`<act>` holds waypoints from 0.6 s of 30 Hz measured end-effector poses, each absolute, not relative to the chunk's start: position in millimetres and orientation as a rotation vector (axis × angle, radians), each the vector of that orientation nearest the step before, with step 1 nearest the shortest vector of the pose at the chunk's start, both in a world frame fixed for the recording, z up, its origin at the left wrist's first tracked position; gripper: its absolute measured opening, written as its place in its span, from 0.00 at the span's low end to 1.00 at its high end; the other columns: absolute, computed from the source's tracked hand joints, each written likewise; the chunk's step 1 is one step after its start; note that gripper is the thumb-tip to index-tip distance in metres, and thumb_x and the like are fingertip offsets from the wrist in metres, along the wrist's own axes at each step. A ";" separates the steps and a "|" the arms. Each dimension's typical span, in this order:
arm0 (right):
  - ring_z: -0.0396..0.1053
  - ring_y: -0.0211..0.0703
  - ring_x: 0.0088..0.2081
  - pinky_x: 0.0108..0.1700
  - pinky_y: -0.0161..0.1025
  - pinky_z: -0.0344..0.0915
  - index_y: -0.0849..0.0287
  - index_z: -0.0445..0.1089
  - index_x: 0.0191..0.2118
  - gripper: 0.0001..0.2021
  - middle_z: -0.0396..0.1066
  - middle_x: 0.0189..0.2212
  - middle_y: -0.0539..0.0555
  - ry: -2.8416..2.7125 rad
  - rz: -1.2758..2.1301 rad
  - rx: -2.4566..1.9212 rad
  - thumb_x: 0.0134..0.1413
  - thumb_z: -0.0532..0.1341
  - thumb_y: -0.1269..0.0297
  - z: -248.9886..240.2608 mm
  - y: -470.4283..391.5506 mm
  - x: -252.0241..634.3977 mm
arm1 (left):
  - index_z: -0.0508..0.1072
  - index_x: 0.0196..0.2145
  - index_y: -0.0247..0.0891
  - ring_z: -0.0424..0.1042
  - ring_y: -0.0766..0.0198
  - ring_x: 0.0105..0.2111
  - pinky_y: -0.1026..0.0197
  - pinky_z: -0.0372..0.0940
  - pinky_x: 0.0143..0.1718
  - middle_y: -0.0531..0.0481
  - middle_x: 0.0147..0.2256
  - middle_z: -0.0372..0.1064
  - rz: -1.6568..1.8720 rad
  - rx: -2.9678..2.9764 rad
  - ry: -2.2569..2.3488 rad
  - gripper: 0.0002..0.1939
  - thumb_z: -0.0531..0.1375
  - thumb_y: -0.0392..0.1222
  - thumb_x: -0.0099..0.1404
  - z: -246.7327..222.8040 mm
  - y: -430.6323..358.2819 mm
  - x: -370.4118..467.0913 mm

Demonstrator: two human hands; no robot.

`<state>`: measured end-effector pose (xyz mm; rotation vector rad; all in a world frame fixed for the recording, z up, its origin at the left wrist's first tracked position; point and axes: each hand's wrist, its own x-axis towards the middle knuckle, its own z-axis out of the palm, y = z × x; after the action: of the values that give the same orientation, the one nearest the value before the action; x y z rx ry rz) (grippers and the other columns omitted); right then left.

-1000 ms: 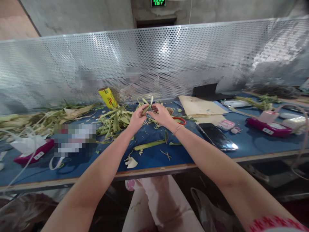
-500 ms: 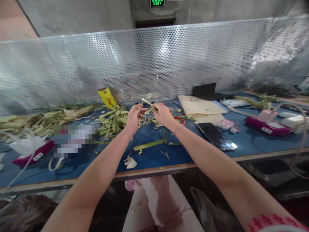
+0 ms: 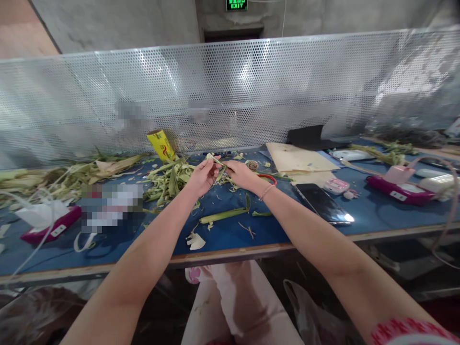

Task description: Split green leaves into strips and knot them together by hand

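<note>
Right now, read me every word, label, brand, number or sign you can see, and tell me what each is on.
"EXIT": on the green sign; the row above it is cut off, unreadable.
Yellow tube: red and dark markings, too small to read.
Pixelated item at left: nothing readable.

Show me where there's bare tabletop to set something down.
Best patch: between the phone and right-side purple box, toward the front. Smaller: between the white scrap and twigs. Crowded: around the left hand and right hand, with heaped plant strips.
</note>
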<state>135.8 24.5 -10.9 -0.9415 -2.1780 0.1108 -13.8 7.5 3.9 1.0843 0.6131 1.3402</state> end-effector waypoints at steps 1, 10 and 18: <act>0.65 0.45 0.46 0.48 0.42 0.59 0.62 0.67 0.45 0.15 0.69 0.44 0.58 -2.176 0.128 -0.928 0.54 0.49 0.72 -11.6 25.4 135.5 | 0.72 0.33 0.33 0.62 0.77 0.18 0.73 0.58 0.19 0.54 0.21 0.67 1.330 1.090 0.600 0.08 0.61 0.39 0.54 4.0 7.4 -14.8; 0.66 0.40 0.41 0.45 0.38 0.61 0.62 0.69 0.37 0.13 0.71 0.39 0.56 -2.218 0.238 -0.833 0.50 0.49 0.75 -6.7 23.8 136.7 | 0.70 0.20 0.31 0.64 0.75 0.17 0.70 0.60 0.20 0.53 0.19 0.67 1.159 1.281 0.721 0.16 0.69 0.43 0.38 3.2 5.5 -20.5; 0.66 0.41 0.35 0.41 0.41 0.62 0.63 0.61 0.50 0.22 0.69 0.38 0.58 -2.167 0.165 -0.856 0.46 0.51 0.74 -5.9 16.1 138.8 | 0.71 0.20 0.33 0.63 0.73 0.18 0.66 0.60 0.23 0.55 0.16 0.64 1.190 1.408 0.938 0.18 0.69 0.48 0.35 1.4 7.8 -19.9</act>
<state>138.8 16.1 -5.9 -0.8557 -2.1667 0.1649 -19.9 7.8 1.4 1.4078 0.9383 1.1905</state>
